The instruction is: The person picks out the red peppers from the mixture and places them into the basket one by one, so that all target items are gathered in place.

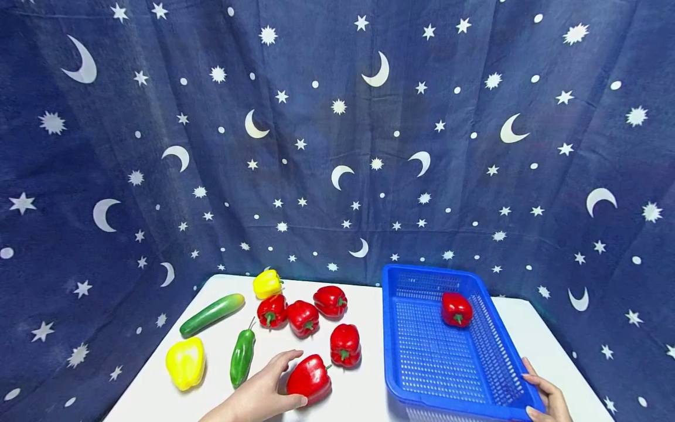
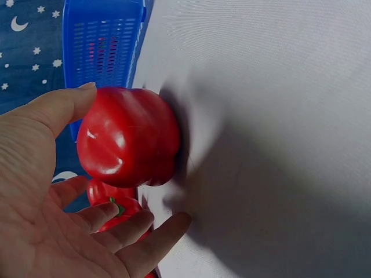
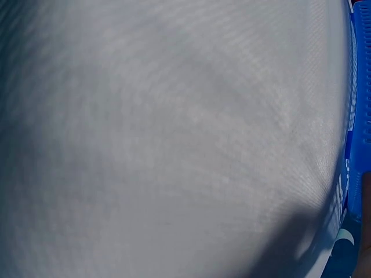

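Note:
My left hand (image 1: pixel 266 387) reaches round a red bell pepper (image 1: pixel 309 380) at the front of the table, thumb on the near side and fingers on the far side. In the left wrist view, the thumb tip overlaps the edge of that pepper (image 2: pixel 130 136), while the other fingers (image 2: pixel 156 240) are spread and stand off from it. My right hand (image 1: pixel 551 398) grips the near right corner of a blue plastic basket (image 1: pixel 392 351), fingers along its outer side and thumb at the rim. One red bell pepper (image 1: pixel 456 309) lies inside the basket, toward the back right.
Several more red bell peppers (image 1: pixel 345 346) lie between my left hand and the basket and farther back. To the left are a green chili pepper (image 1: pixel 242 356), a cucumber (image 1: pixel 212 315) and two yellow bell peppers (image 1: pixel 186 363). A dark blue curtain (image 1: pixel 316 146) encloses the white table (image 1: pixel 364 387).

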`<state>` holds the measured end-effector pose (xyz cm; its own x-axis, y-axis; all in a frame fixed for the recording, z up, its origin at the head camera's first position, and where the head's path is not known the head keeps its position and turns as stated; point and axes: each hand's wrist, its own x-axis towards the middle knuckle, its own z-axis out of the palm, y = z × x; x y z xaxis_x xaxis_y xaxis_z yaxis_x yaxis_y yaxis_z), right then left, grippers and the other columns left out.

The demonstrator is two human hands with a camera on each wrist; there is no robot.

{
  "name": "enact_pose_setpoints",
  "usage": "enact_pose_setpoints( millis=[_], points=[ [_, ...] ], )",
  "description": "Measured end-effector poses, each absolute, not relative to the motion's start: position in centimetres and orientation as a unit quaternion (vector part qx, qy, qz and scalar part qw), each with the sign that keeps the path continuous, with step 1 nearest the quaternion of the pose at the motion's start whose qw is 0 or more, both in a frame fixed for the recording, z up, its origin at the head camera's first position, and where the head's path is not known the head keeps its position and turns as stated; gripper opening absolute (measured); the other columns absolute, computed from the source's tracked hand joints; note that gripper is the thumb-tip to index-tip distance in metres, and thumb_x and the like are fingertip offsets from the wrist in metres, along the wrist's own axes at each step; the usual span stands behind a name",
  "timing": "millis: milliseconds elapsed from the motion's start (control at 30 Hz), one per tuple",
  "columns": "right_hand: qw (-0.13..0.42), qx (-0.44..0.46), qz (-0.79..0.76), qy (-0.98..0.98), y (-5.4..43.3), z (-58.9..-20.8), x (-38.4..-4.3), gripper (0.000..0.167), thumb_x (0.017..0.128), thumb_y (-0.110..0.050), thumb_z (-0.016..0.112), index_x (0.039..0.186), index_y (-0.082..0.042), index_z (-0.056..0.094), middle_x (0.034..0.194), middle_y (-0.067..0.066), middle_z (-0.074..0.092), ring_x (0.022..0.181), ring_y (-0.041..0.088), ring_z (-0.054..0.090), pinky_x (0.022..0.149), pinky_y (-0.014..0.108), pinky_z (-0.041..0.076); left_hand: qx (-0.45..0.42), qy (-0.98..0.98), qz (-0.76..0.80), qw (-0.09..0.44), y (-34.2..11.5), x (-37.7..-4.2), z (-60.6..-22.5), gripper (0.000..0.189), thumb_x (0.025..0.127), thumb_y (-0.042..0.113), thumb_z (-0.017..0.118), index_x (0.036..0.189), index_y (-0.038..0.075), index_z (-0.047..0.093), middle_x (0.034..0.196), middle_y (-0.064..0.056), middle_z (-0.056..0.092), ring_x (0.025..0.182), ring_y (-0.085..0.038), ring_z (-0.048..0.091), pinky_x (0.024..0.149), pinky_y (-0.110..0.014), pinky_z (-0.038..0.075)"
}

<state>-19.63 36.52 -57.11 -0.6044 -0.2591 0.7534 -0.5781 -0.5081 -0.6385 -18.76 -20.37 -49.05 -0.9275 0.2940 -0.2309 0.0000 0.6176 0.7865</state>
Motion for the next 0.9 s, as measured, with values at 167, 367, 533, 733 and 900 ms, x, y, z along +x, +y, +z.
enact_pose_setpoints(
  millis=[167,367,533,733,900],
  points=[
    [0.114,0.404,0.758,-0.5,36.5,-57.2,-19.4,0.056,0.084,0.028,0.038,0.132,0.007,0.059,0.154,0.002,0.048,0.134,0.01,0.051,0.097,0.022,0.051,0.091,0.879,0.432,0.178,-20.3,-19.1,-49.4,0.087,0.078,0.035,0.089,0.149,0.013,0.045,0.139,-0.016,0.051,0.12,-0.042,0.053,0.086,-0.057,0.058],
    [0.124,0.41,0.748,-0.506,36.6,-57.4,-19.6,0.06,0.08,0.029,0.039,0.132,0.007,0.058,0.155,0.003,0.047,0.135,0.009,0.05,0.099,0.021,0.048,0.107,0.881,0.425,0.178,-20.0,-19.4,-49.7,0.085,0.075,0.03,0.091,0.145,0.011,0.046,0.129,-0.01,0.054,0.11,-0.031,0.056,0.085,-0.053,0.059],
    [0.118,0.42,0.743,-0.508,36.7,-57.3,-19.9,0.056,0.085,0.026,0.041,0.134,0.006,0.058,0.157,0.001,0.045,0.136,0.008,0.048,0.1,0.02,0.048,0.102,0.874,0.436,0.188,-19.9,-19.5,-49.9,0.086,0.074,0.025,0.092,0.144,0.01,0.045,0.127,-0.01,0.053,0.109,-0.031,0.056,0.086,-0.054,0.058],
    [0.103,0.367,0.765,-0.518,36.7,-57.4,-19.4,0.05,0.089,0.02,0.043,0.13,0.0,0.063,0.152,-0.005,0.051,0.13,0.007,0.053,0.093,0.021,0.052,0.099,0.873,0.44,0.186,-19.8,-19.5,-50.2,0.084,0.074,0.021,0.092,0.144,0.01,0.046,0.125,-0.009,0.053,0.106,-0.031,0.056,0.085,-0.056,0.058],
    [0.12,0.353,0.759,-0.534,36.8,-57.6,-19.2,0.055,0.086,0.022,0.039,0.129,-0.001,0.064,0.151,-0.007,0.052,0.128,0.006,0.054,0.089,0.022,0.054,0.128,0.867,0.443,0.188,-20.1,-19.8,-50.2,0.079,0.079,0.017,0.089,0.146,0.011,0.046,0.126,-0.008,0.053,0.107,-0.029,0.056,0.088,-0.052,0.058]
  ],
)
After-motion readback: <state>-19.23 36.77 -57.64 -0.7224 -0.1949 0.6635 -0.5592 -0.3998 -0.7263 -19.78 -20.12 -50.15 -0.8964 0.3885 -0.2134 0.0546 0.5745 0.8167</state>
